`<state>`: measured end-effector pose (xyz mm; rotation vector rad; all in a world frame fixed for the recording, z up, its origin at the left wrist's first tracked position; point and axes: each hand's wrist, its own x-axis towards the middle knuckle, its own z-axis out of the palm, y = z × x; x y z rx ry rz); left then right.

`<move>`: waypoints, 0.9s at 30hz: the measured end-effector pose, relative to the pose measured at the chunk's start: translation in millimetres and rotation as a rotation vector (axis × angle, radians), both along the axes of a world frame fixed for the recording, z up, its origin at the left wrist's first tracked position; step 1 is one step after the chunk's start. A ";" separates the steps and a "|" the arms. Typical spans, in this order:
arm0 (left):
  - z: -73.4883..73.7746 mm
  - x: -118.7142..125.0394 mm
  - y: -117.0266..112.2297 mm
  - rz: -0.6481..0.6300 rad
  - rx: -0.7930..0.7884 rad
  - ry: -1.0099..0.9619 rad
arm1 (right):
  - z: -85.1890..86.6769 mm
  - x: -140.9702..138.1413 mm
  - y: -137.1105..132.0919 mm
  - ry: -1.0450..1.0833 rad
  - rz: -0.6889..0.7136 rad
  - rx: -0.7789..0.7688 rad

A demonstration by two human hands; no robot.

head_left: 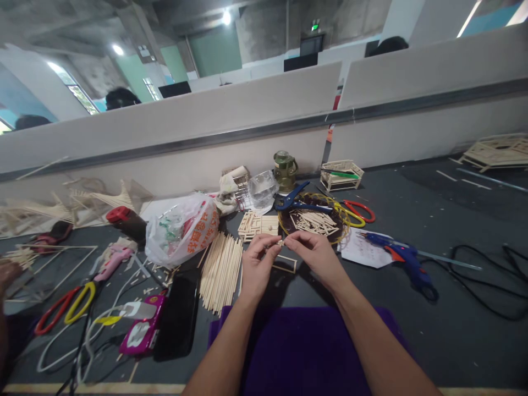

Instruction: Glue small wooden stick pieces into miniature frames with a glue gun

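Note:
My left hand [256,268] and my right hand [314,254] meet over the dark desk, fingertips pinched together on a short thin wooden stick [281,242]. Just below them lies a small rectangular frame of sticks [285,264]. A bundle of long wooden sticks [221,269] lies to the left of my left hand. A flat panel of glued sticks [258,225] sits just beyond my fingers. To the right of it stands a round wire basket [315,221] with cut sticks inside.
A blue glue gun [405,259] and black cable [482,286] lie at right. Scissors [358,212], a plastic bag [182,230], a black phone [178,319], a pink cutter [110,263] and red-yellow scissors [66,306] surround the work. A grey partition [256,118] backs the desk.

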<state>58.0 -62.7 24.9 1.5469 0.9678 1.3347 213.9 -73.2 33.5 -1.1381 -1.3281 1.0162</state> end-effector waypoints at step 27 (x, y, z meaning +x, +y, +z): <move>-3.0 -7.7 14.6 -0.180 -0.991 -1.061 | -7.2 -4.9 -0.9 -0.381 -0.297 0.219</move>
